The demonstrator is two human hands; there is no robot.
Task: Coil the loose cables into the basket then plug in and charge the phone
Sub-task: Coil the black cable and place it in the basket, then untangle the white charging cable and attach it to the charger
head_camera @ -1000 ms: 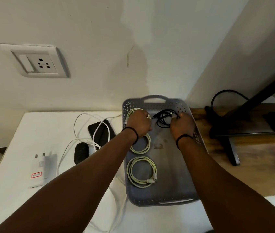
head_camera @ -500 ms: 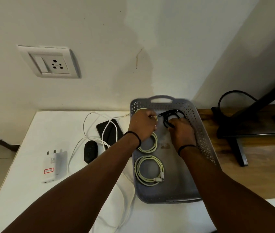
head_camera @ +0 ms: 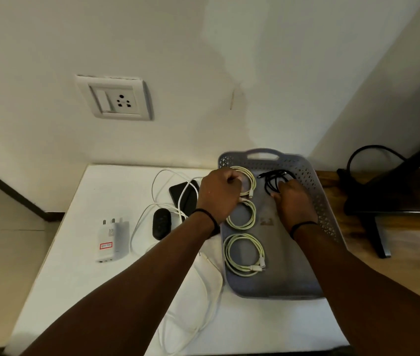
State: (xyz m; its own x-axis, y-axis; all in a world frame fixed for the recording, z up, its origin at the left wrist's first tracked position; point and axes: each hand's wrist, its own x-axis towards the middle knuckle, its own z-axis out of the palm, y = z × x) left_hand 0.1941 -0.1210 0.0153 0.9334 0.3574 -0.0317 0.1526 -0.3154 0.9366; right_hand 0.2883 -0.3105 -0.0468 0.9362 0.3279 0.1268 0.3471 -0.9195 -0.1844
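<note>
Grey perforated plastic basket sitting on white surface, far handle toward wall. Left hand hovering over basket's far-left corner, fingers curled, pinching pale green coiled cable. Right hand reaching into basket's far-right part, fingers gripping black coiled cable. Two more pale coils lying along basket's left side, nearer. Black phone lying left of basket, loose white cable crossing it. White plug adapter lying further left. Wall socket sitting above, left of basket.
</note>
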